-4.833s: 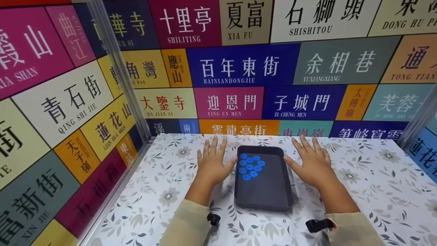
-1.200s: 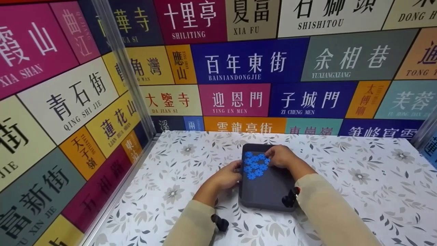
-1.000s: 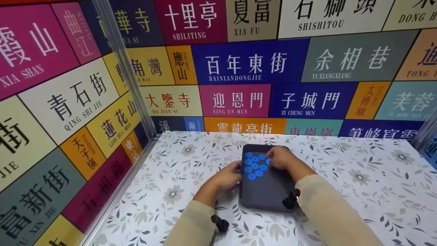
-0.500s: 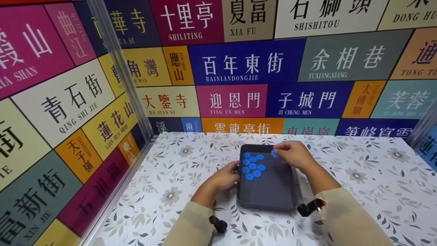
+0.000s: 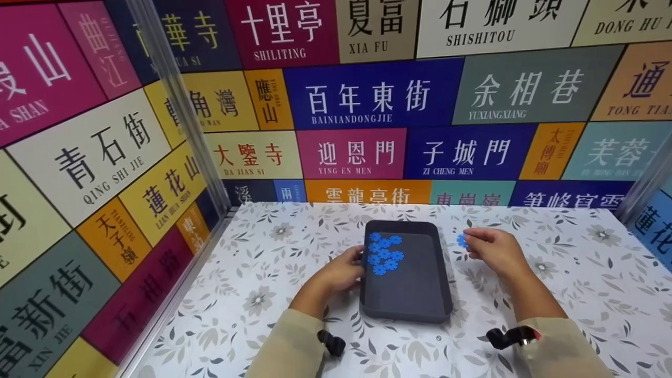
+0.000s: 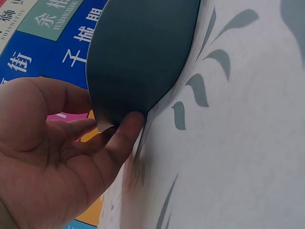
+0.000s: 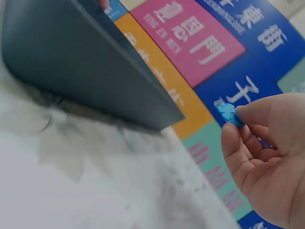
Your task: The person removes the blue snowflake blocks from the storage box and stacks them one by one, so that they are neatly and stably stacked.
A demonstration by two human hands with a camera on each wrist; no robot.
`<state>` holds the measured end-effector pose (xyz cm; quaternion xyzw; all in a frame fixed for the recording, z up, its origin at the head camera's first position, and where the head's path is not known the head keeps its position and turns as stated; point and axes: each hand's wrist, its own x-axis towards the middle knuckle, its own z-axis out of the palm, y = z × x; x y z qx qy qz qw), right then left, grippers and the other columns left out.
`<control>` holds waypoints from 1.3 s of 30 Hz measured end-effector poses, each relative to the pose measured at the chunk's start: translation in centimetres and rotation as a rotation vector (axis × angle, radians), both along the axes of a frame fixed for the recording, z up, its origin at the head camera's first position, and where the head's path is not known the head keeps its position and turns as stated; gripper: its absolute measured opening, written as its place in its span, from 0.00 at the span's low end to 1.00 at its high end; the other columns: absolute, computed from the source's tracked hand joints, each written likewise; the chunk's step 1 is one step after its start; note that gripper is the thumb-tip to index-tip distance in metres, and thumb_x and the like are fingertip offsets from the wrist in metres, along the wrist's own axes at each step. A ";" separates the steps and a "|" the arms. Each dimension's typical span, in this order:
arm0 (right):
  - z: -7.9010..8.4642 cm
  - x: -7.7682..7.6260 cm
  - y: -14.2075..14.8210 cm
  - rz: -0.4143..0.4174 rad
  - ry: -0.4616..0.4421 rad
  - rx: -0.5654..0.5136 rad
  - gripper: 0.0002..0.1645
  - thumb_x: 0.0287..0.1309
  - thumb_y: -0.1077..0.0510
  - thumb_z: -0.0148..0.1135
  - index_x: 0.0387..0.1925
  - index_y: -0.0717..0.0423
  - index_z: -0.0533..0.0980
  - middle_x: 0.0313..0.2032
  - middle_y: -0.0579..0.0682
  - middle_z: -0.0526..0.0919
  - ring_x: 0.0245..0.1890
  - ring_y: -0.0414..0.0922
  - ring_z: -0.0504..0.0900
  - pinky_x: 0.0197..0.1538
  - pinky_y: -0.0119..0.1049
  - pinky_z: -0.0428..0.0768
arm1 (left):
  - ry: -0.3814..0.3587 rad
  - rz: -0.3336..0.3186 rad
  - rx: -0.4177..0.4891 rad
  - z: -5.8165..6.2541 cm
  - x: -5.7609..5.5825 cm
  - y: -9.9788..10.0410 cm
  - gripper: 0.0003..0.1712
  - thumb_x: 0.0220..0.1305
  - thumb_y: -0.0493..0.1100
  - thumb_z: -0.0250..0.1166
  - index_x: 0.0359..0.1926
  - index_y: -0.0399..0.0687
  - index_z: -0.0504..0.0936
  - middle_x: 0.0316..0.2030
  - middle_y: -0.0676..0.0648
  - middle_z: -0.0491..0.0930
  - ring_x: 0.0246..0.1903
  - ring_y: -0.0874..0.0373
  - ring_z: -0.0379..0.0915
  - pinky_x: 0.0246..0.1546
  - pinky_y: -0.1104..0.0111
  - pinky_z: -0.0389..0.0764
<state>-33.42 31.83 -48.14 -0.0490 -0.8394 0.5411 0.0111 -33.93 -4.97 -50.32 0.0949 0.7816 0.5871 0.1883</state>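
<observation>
A dark grey rectangular tray point(image 5: 409, 296) stands on the table, with several blue flower-shaped interlocking discs point(image 5: 386, 256) lying toward its far left corner. My left hand point(image 5: 338, 270) grips the tray's left side. In the left wrist view, its thumb and fingers close on the tray wall point(image 6: 138, 57) near the bottom edge. Off the tray's right side, my right hand point(image 5: 496, 252) pinches one blue disc point(image 5: 462, 241) between thumb and forefinger. The right wrist view shows that disc point(image 7: 228, 112) at the fingertips, apart from the tray's outer wall point(image 7: 81, 71).
A white tablecloth point(image 5: 268, 341) with grey leaves and flowers covers the table. Behind it rises a wall of colourful sign panels point(image 5: 375, 100), with another sign-covered wall point(image 5: 89, 152) on the left. Clear corner strips point(image 5: 181, 105) edge the panels. Dark wrist cameras point(image 5: 509, 337) sit at both sleeves.
My right hand has taken a blue disc from the tray and carried it right, past the rim. Before that, both hands lay flat beside the tray; the left now holds its side.
</observation>
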 end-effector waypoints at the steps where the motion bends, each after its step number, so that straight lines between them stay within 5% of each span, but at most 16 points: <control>1: -0.3 0.0 0.3 -0.010 -0.007 -0.017 0.33 0.76 0.45 0.63 0.71 0.63 0.76 0.46 0.43 0.88 0.41 0.36 0.87 0.48 0.28 0.90 | 0.002 -0.002 0.000 0.1 0.0 0.0 0.46 0.63 0.31 0.59 0.83 0.44 0.60 0.77 0.36 0.68 0.74 0.40 0.70 0.66 0.47 0.84; 17: -4.8 -0.3 3.0 -0.071 -0.041 -0.080 0.29 0.75 0.54 0.64 0.68 0.67 0.77 0.39 0.38 0.89 0.36 0.33 0.87 0.43 0.27 0.89 | -0.013 -0.014 0.018 0.0 0.0 0.1 0.47 0.63 0.30 0.60 0.83 0.44 0.60 0.78 0.34 0.67 0.75 0.38 0.68 0.68 0.45 0.82; 23: -5.2 -0.3 2.6 -0.085 -0.041 0.005 0.28 0.73 0.52 0.66 0.65 0.67 0.79 0.43 0.48 0.91 0.35 0.34 0.87 0.41 0.27 0.89 | -0.015 -0.014 0.036 -0.2 0.0 -0.1 0.48 0.61 0.29 0.58 0.83 0.43 0.60 0.78 0.34 0.67 0.74 0.39 0.69 0.66 0.46 0.84; 39: -5.0 -0.1 2.2 -0.105 -0.044 0.106 0.30 0.72 0.49 0.66 0.66 0.66 0.79 0.50 0.56 0.90 0.36 0.34 0.88 0.41 0.26 0.87 | -0.044 -0.012 0.056 -0.2 -0.1 -0.2 0.48 0.61 0.28 0.58 0.83 0.44 0.59 0.78 0.35 0.66 0.72 0.40 0.71 0.64 0.49 0.85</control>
